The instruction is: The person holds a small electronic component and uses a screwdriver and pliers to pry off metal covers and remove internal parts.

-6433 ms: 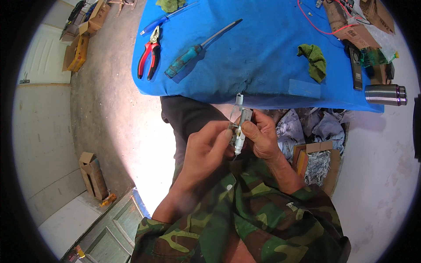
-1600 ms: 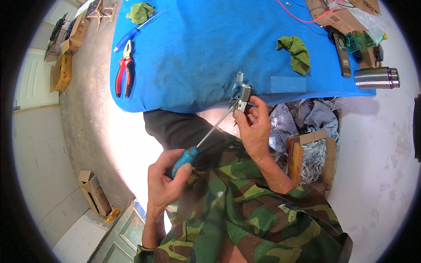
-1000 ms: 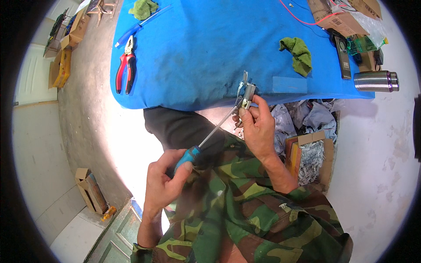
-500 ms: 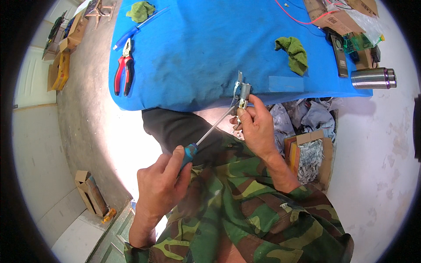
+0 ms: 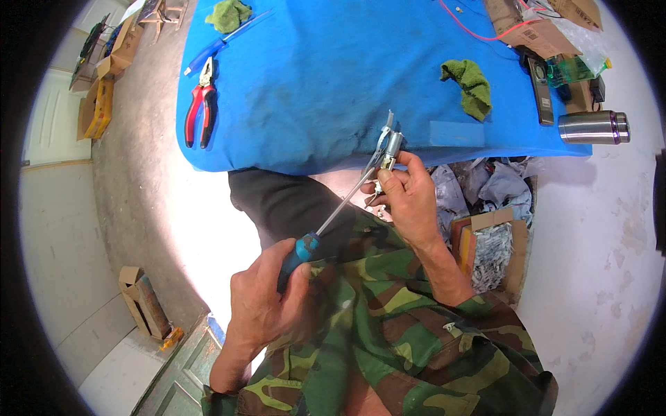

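My left hand (image 5: 267, 295) is closed round the teal handle of a screwdriver (image 5: 338, 208). Its long shaft slants up and to the right, and the tip meets a small silver metal part with a cylinder (image 5: 393, 145). That part is pinched between the thumb and fingers of my right hand (image 5: 415, 197), just in front of the table's near edge. A thin pale strip sticks up from the part's left side. Exactly where the screwdriver tip touches is too small to make out.
On the blue-covered table (image 5: 319, 83) lie red-and-black pliers (image 5: 201, 107), a blue screwdriver (image 5: 208, 55) and two green cloths (image 5: 468, 87). A steel flask (image 5: 590, 127) lies at the right edge. Below stands a carton of shredded paper (image 5: 492, 253) beside grey plastic bags (image 5: 503, 184).
The left hand has shifted slightly right and its grip on the handle has turned. The metal part has tilted a little in the right hand. The whole view has moved slightly.
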Tool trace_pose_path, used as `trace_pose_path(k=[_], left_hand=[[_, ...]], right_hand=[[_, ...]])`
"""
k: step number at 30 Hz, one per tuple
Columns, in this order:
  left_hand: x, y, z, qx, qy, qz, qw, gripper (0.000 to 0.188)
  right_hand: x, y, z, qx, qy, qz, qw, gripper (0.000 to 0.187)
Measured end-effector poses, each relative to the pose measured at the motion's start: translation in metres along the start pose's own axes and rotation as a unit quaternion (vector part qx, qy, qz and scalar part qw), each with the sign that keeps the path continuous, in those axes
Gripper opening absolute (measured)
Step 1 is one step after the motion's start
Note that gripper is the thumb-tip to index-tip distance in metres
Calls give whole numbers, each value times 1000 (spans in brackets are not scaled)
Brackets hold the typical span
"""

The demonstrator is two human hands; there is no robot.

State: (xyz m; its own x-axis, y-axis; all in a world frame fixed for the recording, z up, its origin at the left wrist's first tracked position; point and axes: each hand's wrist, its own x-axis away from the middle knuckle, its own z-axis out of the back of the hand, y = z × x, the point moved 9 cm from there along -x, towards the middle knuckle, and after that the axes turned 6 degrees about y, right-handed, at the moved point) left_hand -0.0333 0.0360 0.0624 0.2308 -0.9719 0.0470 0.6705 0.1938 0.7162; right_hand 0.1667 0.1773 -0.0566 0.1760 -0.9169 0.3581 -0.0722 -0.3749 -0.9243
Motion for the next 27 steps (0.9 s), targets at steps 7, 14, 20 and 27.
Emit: trace_pose_path(k=[7,14,20,27], left_hand=[[14,-12,-18,43,39,44,997,33],[21,-9,-19,17,57,7,998,39],[23,0,-19,-30,88,-40,995,42],[27,-13,-25,64,61,-17,996,48]], right_hand=[[-1,4,-8,-61,-15,-17,998,29],[2,9,-14,-160,-27,-47,986,27],[2,10,-11,-169,-11,-41,985,27],[5,3,-5,-184,-40,34,982,31]])
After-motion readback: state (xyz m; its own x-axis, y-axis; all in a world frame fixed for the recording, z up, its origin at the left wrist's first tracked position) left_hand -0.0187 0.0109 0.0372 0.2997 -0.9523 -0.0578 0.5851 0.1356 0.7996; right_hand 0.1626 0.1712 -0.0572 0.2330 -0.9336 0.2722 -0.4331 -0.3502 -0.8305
